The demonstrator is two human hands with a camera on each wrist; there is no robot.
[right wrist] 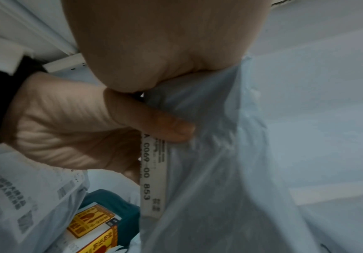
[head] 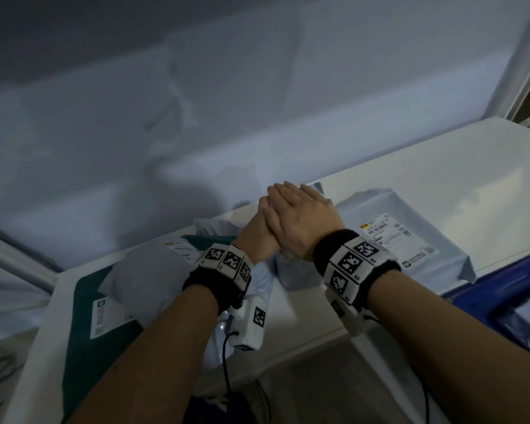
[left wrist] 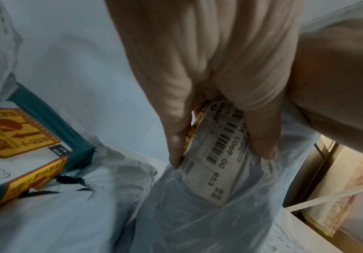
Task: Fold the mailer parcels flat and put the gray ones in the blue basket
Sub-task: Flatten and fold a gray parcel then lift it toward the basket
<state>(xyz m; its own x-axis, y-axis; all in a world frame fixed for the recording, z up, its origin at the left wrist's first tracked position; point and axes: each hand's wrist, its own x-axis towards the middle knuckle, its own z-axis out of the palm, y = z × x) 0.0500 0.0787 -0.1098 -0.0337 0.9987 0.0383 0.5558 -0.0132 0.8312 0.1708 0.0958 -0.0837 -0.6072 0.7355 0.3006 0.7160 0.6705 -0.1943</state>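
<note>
You're mid-fold: left hand (left wrist: 208,71) pinches the gray mailer (left wrist: 208,214) (label under your thumb), right hand (head: 300,217) lies straight-fingered over it; next, press flat

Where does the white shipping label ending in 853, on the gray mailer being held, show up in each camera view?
Head: not visible; the hands cover it.
Left wrist: shipping label just right of centre, pinched between left thumb and fingers.
Right wrist: the label seen edge-on, centre-left, below the left thumb.
Shared landmark: the gray mailer and the yellow sticker.
</note>
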